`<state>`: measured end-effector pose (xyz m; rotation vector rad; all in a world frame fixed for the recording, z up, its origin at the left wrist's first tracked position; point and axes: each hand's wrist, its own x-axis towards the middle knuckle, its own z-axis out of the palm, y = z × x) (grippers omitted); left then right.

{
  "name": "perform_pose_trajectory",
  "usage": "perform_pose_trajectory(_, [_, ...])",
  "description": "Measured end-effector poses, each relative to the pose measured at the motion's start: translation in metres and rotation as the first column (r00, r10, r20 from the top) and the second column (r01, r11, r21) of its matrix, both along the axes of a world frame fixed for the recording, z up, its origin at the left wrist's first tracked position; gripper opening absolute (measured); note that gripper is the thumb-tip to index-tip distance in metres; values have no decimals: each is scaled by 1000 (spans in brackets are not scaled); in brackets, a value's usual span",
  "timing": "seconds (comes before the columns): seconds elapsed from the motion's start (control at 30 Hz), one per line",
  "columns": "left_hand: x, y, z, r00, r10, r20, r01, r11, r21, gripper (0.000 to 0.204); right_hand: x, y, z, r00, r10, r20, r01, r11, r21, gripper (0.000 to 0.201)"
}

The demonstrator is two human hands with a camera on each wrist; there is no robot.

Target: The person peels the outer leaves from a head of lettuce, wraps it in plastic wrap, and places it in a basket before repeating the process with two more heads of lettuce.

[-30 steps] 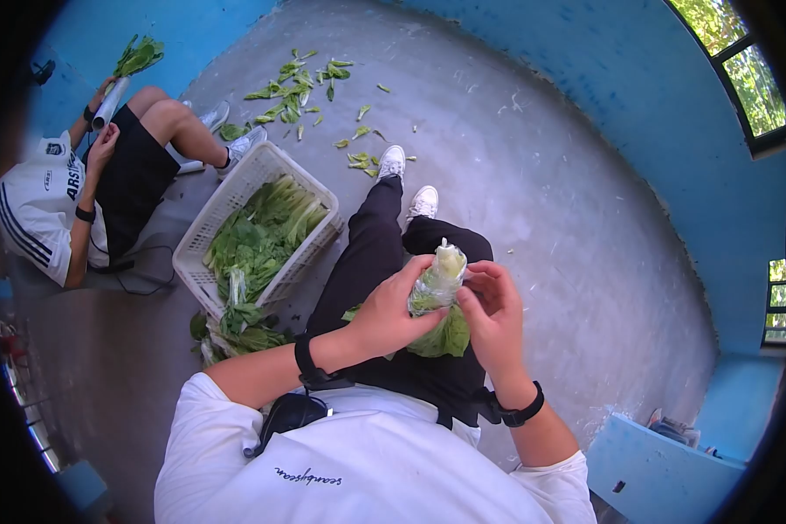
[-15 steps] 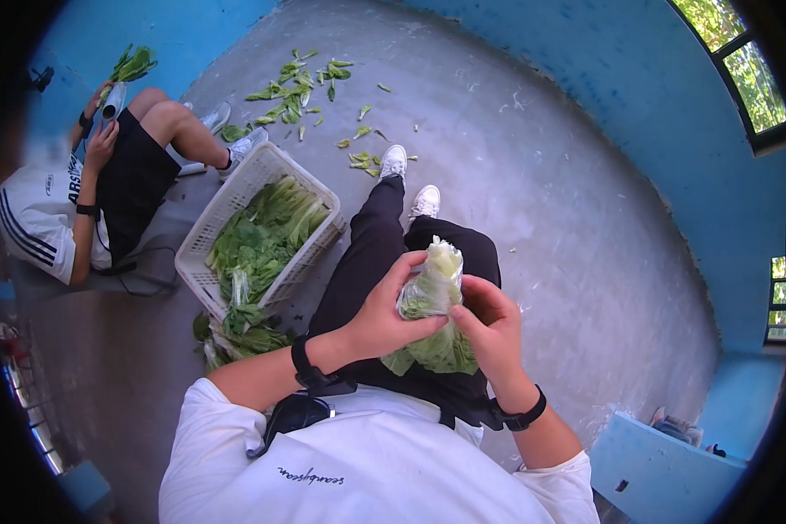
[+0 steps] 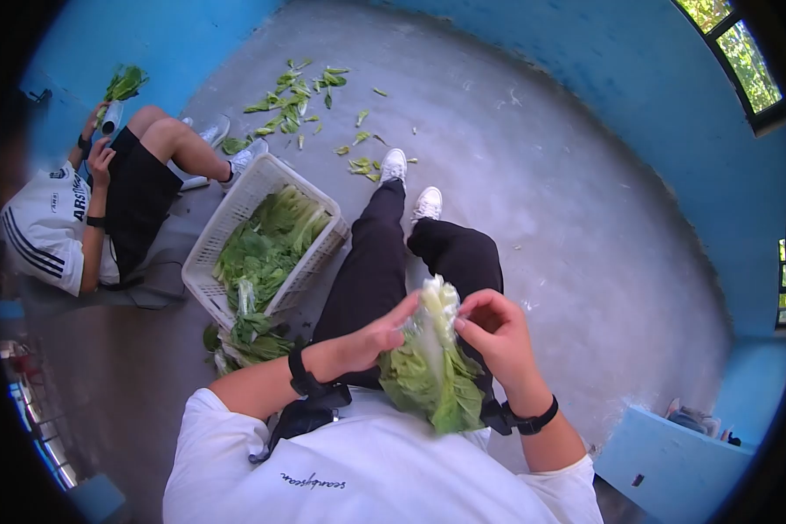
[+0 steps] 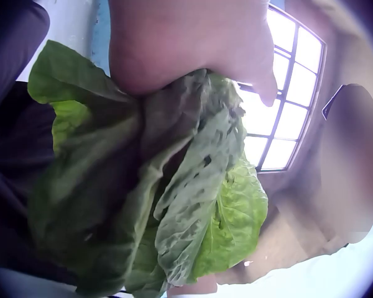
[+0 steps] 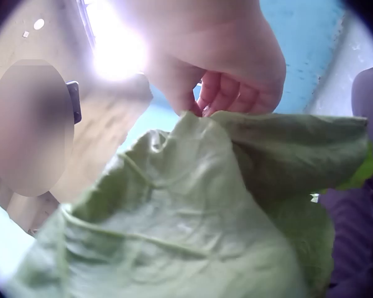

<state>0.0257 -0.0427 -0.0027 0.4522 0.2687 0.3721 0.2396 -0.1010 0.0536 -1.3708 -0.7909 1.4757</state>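
Note:
In the head view a bunch of leafy greens is held over the lap, its pale stem end up and its leaves hanging toward the white shirt. Clear plastic wrap shines around the stems. My left hand grips the bunch from the left, some fingers hidden behind it. On the other side my right hand pinches at the wrap with thumb and forefinger. Broad leaves hang under the palm in the left wrist view. Curled right fingers show above a large leaf in the right wrist view.
A white plastic crate of greens stands on the floor left of my legs, with another wrapped bunch beside its near end. Loose leaves are scattered ahead. At left a seated person holds greens and a tube. A blue ledge is at lower right.
The bunch has come nearer my body and tipped, so more of its leaves show. My left hand has opened out somewhat around it, and my right hand has stayed at its side.

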Motion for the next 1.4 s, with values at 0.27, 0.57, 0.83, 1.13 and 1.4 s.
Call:
perform_pose_trajectory(0.27, [-17, -2, -12, 963, -73, -258, 152, 942, 300, 82, -20, -14, 0, 985, 32, 171, -40, 998, 43, 20])
perform_pose_trajectory(0.57, [-3, -16, -4, 850, 128, -511, 107, 908, 405, 50, -19, -16, -5, 929, 40, 367, -96, 986, 135, 23])
perform_pose_trajectory(0.83, [-2, -6, 5, 840, 274, -468, 4, 860, 510, 49, -20, -12, 2, 930, -22, 368, -49, 982, 184, 15])
perform_pose_trajectory(1.13, [4, -3, 19, 830, 384, -404, 14, 710, 704, 46, -8, -8, 4, 922, 2, 387, -120, 952, 282, 16])
perform_pose_trajectory(1.4, [11, 6, 29, 822, 379, -426, 109, 629, 770, 47, -7, -6, 10, 857, -28, 514, -177, 922, 345, 18])
